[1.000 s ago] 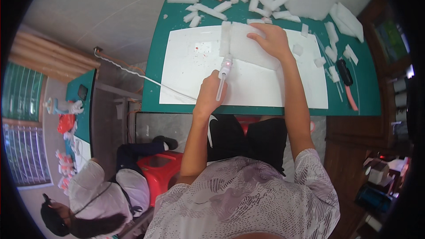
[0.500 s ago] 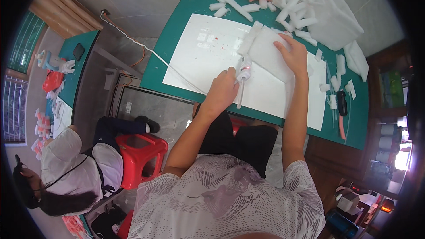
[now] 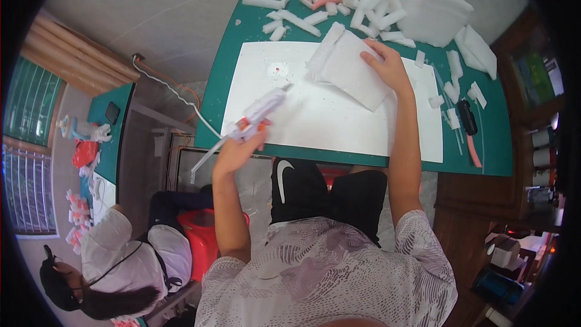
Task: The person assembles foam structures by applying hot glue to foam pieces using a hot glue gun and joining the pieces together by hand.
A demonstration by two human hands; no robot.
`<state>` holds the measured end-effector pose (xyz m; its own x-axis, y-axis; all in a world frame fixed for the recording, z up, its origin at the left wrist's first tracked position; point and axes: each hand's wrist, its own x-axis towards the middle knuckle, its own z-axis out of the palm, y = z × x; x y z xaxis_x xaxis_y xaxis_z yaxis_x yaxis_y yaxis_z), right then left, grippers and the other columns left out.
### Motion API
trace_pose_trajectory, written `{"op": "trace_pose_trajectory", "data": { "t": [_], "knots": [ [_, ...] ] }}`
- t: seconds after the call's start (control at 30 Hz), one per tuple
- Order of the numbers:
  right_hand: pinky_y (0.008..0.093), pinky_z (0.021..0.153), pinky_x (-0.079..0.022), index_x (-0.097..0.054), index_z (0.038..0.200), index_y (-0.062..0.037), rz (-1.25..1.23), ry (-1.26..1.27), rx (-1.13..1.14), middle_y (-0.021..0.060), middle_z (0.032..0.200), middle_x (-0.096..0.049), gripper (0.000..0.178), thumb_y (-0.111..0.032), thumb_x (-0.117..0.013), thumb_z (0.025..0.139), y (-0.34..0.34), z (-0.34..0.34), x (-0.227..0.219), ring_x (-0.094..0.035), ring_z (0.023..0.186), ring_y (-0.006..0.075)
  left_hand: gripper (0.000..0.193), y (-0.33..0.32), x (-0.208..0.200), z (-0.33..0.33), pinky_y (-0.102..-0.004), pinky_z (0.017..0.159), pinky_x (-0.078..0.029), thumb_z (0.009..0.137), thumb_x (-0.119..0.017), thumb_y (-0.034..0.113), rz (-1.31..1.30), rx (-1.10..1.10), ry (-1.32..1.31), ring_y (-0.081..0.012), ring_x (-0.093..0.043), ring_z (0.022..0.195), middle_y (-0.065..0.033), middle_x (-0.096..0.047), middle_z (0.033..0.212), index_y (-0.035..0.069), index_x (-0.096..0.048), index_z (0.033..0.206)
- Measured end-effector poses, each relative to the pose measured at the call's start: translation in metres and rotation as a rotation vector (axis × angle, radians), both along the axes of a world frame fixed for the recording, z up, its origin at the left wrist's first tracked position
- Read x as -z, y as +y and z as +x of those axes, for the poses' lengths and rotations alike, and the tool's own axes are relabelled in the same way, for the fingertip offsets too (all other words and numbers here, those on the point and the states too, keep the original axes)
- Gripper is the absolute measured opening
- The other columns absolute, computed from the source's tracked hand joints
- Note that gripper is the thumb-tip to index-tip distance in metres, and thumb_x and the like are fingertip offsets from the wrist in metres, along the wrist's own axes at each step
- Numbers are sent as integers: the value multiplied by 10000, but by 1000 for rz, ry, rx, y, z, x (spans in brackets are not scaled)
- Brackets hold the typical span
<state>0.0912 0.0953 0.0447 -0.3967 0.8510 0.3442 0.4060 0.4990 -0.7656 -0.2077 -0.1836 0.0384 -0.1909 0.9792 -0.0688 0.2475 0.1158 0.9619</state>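
My left hand [image 3: 238, 152] is closed around the handle of a white hot glue gun [image 3: 264, 105] with orange parts. Its nozzle points away over the white board [image 3: 357, 133], and a pale glue stick [image 3: 206, 161] sticks out of its rear. My right hand [image 3: 388, 68] grips the right edge of a white foam sheet [image 3: 353, 63], with the thumb on top and the other fingers partly hidden. A narrow foam strip [image 3: 325, 48] lies along the sheet's left edge. Gun and sheet are apart.
White foam strips [image 3: 299, 23] and a large foam block [image 3: 433, 15] lie along the far side of the green table [image 3: 212, 100]. A black-handled tool [image 3: 467, 118] and clear glue sticks are at the right. A cord [image 3: 181, 97] runs left; another person [image 3: 124, 254] sits there.
My left hand has swung the glue gun left, away from the foam sheet, and turned its nozzle outward. My right hand still holds the sheet, which now sits at a slightly different angle.
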Motion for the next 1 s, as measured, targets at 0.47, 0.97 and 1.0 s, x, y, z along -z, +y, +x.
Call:
{"op": "trace_pose_trajectory", "data": {
  "t": [0.47, 0.97, 1.0],
  "knots": [
    [371, 1008, -480, -682, 1242, -54, 20, -87, -17, 169, 1239, -691, 476, -380, -725, 898, -44, 32, -29, -651, 1134, 323, 513, 83, 28, -52, -431, 1007, -456, 809, -645, 4, 207, 80, 797, -382, -580, 1128, -216, -593, 1212, -6, -577, 1317],
    [403, 945, -496, -694, 1177, -50, 227, -235, -231, 175, 1152, -713, 416, -353, -704, 892, -100, 2, -62, -661, 1066, 361, 384, 84, -31, 45, -297, 862, -489, 936, -703, 260, 210, 115, 117, -158, -641, 974, -74, -707, 1083, 9, -646, 1222],
    [403, 945, -496, -694, 1177, -50, 227, -237, -223, 175, 1152, -713, 416, -353, -704, 892, -102, 1, -64, -661, 1066, 361, 384, 84, -29, 44, -297, 862, -489, 936, -703, 260, 212, 122, 115, -158, -641, 974, -74, -707, 1083, 9, -646, 1222]
  ]
}}
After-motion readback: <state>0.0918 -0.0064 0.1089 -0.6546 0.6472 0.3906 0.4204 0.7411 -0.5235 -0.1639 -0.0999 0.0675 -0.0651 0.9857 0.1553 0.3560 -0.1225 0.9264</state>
